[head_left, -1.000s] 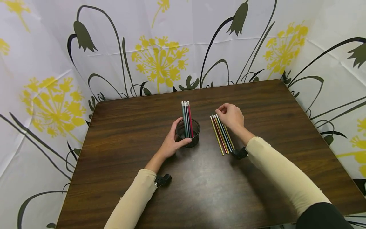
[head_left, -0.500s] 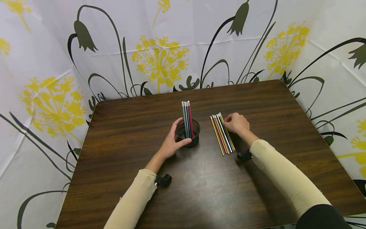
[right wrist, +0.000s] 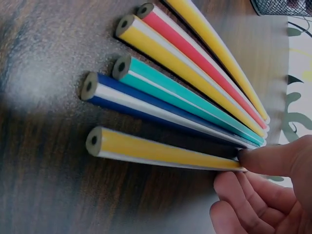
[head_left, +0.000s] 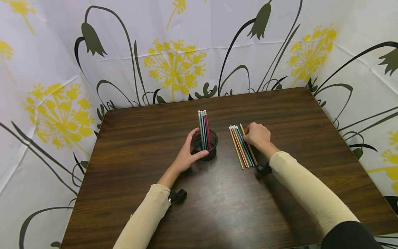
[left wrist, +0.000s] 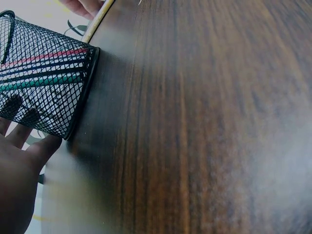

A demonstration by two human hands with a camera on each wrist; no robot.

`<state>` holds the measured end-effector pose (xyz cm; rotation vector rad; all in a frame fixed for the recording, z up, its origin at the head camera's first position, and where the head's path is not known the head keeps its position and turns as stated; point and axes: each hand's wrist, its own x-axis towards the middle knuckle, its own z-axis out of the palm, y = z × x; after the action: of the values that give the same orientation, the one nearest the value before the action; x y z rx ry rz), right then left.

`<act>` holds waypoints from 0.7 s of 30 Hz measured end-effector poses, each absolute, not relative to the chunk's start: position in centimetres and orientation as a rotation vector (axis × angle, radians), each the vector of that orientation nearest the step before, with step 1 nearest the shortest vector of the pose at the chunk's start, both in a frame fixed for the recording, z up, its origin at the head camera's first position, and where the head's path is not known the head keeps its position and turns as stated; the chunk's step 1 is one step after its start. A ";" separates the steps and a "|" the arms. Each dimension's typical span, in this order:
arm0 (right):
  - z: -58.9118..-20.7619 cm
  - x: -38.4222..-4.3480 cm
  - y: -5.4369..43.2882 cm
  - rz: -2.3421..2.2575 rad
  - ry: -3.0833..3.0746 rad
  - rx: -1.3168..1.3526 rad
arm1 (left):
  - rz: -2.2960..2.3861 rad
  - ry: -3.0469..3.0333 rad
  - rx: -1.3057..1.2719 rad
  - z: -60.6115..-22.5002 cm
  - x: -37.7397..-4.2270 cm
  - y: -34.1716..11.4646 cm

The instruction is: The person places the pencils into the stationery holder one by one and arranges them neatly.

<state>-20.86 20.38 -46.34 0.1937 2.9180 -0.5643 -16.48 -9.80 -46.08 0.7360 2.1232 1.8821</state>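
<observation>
My left hand (head_left: 186, 157) holds a black mesh pencil cup (head_left: 212, 151), fingers and thumb around its side. In the cup several pencils (head_left: 203, 131) stand upright, white eraser ends up. My right hand (head_left: 257, 134) pinches a yellow pencil (right wrist: 161, 151) near its far end, between thumb and fingers. That pencil lies slightly apart from a row of pencils. The row holds a dark blue pencil (right wrist: 151, 106), a teal pencil (right wrist: 185, 97), a red pencil (right wrist: 190, 44) and two yellow ones, their flat unsharpened ends toward me.
Everything stands on a dark wood-grain table (head_left: 140, 138). A white cloth (head_left: 124, 20) with yellow and green plant prints hangs behind the table and at its sides. Each wrist wears a small black camera, as the left wrist camera (head_left: 178, 196) shows.
My right hand has come down and toward me onto the row's right end. The rightmost yellow pencil has separated from the row. The left hand and cup have not moved.
</observation>
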 end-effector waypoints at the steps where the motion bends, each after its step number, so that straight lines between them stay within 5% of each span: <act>1: -46.3 -20.9 20.4 -0.574 2.911 0.196 | 1.878 2.127 0.733 -46.0 -16.4 -9.8; 10: -44.8 -20.8 20.5 -0.716 2.904 0.263 | 1.889 2.131 0.730 -45.9 -16.4 -9.8; 21: -37.7 -20.5 17.7 -1.233 3.026 0.131 | 1.886 2.128 0.732 -45.9 -16.3 -9.9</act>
<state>-20.55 17.72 -37.73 0.1312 3.0259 -1.2329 -16.35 -9.91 -45.91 0.7316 2.1285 1.8864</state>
